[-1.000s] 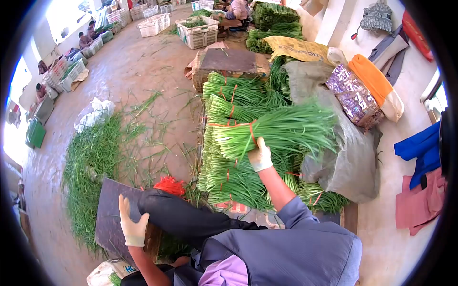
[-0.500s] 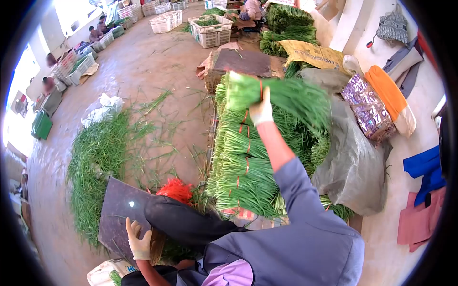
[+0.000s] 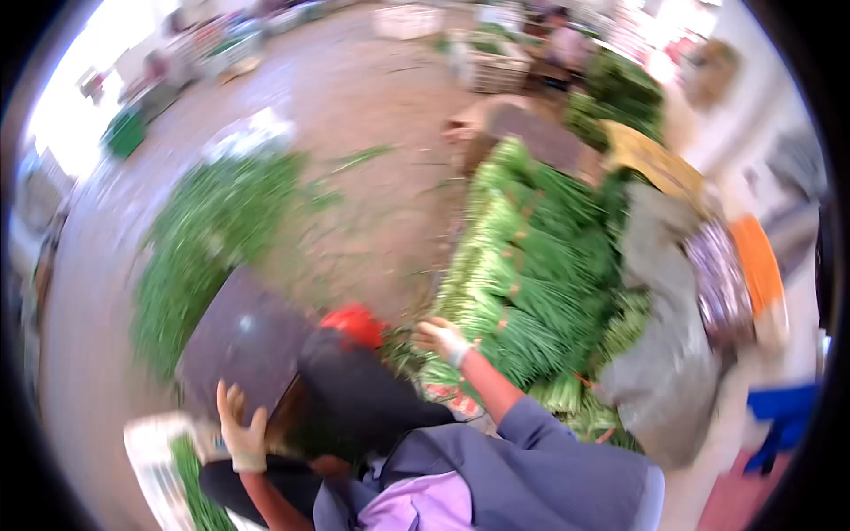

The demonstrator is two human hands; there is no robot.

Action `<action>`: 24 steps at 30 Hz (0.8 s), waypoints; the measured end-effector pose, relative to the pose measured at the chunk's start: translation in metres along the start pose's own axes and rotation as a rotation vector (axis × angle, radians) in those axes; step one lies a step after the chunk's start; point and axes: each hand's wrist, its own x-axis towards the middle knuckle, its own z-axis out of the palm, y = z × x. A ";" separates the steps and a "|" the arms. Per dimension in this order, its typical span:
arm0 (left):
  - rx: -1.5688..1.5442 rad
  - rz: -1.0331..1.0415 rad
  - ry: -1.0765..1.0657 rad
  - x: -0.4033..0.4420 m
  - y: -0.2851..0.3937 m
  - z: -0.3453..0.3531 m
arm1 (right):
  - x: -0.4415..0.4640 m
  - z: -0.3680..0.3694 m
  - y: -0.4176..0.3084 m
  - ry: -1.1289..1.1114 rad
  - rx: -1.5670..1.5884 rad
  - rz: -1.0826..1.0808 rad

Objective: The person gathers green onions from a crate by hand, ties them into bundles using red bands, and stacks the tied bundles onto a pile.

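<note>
My left hand (image 3: pixel 241 428), in a pale glove, has its fingers apart and holds nothing. It is just in front of a dark board (image 3: pixel 243 327) beside my knee. My gloved right hand (image 3: pixel 441 340) is at the near left edge of a stack of chive-like green bundles (image 3: pixel 540 274), fingers loosely spread and somewhat blurred, with nothing visible in them. The bundles lie in rows with pale stem ends to the left and reddish ties around them. Between my hands, past my knee, is a clump of red ties (image 3: pixel 354 326).
Loose green stalks (image 3: pixel 212 221) are heaped on the floor at left. A white crate (image 3: pixel 159 460) with greens stands near left. A grey plastic sheet (image 3: pixel 660 327) and a yellow sack (image 3: pixel 655 159) border the stack. Farther off are crates (image 3: pixel 491 66) and a seated person (image 3: pixel 567 44).
My right hand has let go of a tied green bundle at the stack's far end and come back toward me. My left hand stays near the board. The view has swung left and blurred.
</note>
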 end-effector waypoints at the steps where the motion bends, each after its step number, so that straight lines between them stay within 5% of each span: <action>1: 0.050 0.002 0.064 -0.010 0.007 -0.011 | -0.009 0.010 0.005 -0.018 -0.013 0.004; 5: 0.056 0.013 0.408 -0.049 0.026 -0.061 | -0.011 0.020 0.007 -0.274 -0.129 -0.034; 9: -0.121 0.028 0.842 -0.111 -0.017 -0.123 | 0.006 0.045 -0.012 -0.336 -0.189 -0.020; 13: -0.116 -0.128 1.170 -0.195 -0.087 -0.189 | 0.031 0.067 -0.032 -0.228 -0.352 -0.253; 19: 0.269 -0.396 1.312 -0.322 -0.196 -0.319 | 0.040 0.125 -0.070 -0.073 -0.157 -0.406; 24: 0.405 -0.568 1.025 -0.256 -0.219 -0.365 | 0.009 0.195 -0.058 -0.126 -0.164 -0.430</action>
